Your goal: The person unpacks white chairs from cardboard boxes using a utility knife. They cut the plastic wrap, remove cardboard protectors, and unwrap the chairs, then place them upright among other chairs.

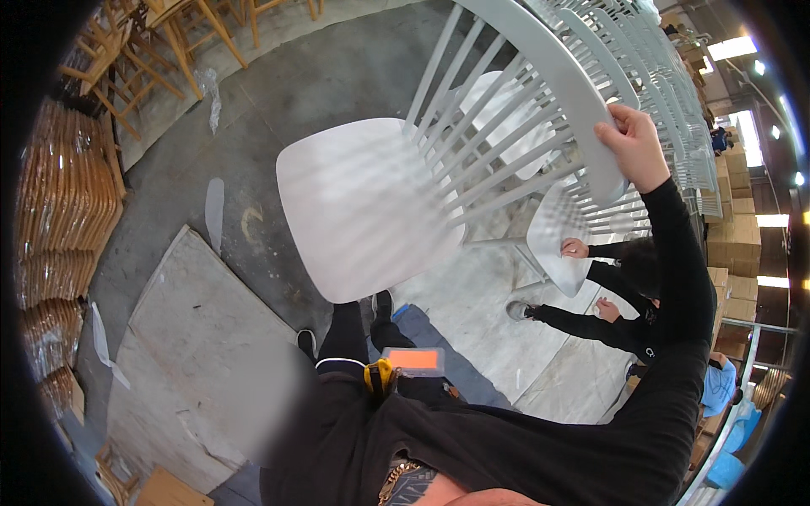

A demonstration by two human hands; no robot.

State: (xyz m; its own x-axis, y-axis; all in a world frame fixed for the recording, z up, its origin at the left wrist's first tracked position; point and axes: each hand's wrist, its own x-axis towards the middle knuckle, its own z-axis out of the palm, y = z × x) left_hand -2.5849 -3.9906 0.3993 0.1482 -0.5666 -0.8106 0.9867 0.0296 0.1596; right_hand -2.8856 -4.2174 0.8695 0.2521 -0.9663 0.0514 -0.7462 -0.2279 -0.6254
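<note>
A pale grey wooden chair (363,198) with a spindle back stands in front of me, its broad seat toward my legs. My right hand (633,148) is closed on the end of its curved top rail (557,63), thumb on the near face. My left hand is not in view; only a blurred dark patch shows on that side. Behind the held chair is a second chair of the same kind (553,236). A person crouching at the right rests a hand (575,248) on its seat; the other hand (607,309) is near their knee.
Many matching grey chairs (650,76) crowd the far right. Wrapped wooden parts (67,202) are stacked at the left, wooden chair frames (177,34) far left. A flattened cardboard sheet (202,337) lies beside my feet. A clear case with an orange panel (413,361) is at my waist.
</note>
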